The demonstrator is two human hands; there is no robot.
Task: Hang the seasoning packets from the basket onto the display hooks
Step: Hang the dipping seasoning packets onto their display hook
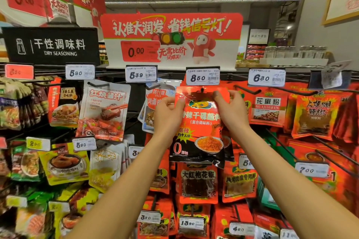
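**Packet held up to its hook, top edge first**

The red seasoning packet [201, 120] sits at the centre of the frame, just under the 8.50 price tag [202, 76], its punched hole raised to where the hook should be; the hook's tip is hidden behind the tag. Both hands pinch the top corners, left hand [168, 111] at one side, right hand [232, 109] at the other, fingers [218, 96] curled over the edge, probably to keep the hole taut and level for threading. Matching red packets [269, 109] hang to the right and below. The basket is out of view
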